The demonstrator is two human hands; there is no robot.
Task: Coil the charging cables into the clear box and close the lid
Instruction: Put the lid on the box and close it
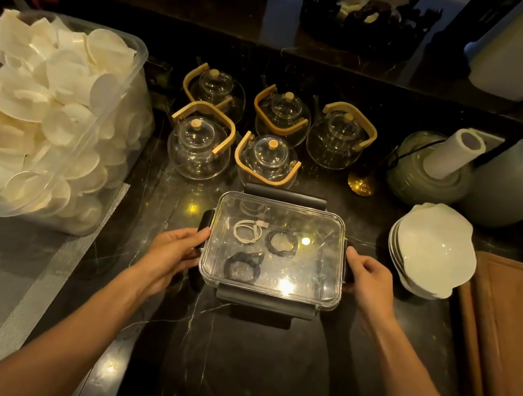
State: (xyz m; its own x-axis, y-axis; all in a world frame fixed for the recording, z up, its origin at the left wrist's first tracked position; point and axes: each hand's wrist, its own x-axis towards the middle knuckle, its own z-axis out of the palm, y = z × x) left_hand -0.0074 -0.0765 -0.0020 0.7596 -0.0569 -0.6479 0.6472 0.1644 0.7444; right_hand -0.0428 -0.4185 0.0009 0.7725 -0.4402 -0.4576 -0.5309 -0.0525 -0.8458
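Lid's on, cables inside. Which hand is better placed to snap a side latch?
Left, slightly: the left hand has its thumb over the left latch; the right hand only touches its side of the clear box.

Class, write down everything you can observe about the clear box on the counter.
The clear box is rectangular, transparent, with rounded corners and its clear lid on. Dark latch flaps sit on all four sides. Inside lie one white coiled cable and two black coiled cables. It rests flat on the dark marble counter. The left hand and right hand touch its side latches.
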